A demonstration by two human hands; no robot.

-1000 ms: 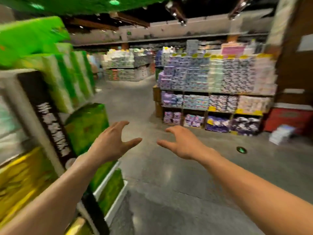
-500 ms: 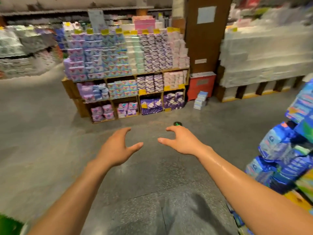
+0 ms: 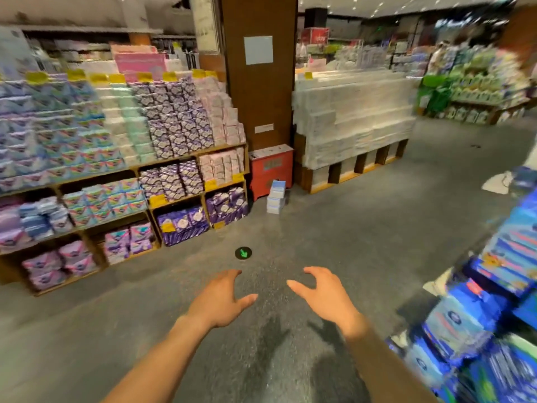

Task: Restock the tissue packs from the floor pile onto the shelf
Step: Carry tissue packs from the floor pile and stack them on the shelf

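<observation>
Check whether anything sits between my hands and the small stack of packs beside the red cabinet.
Nothing visible blocks the way. The left hand and right hand hover empty over bare floor; only a flat green arrow marker lies before the stack.

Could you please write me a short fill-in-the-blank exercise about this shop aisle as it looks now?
1. The left hand and the right hand both hold ____.
2. The stack of packs stands beside a box whose colour is ____.
3. The arrow on the round marker ahead of the hands is coloured ____.

Missing words: nothing; red; green.
</observation>
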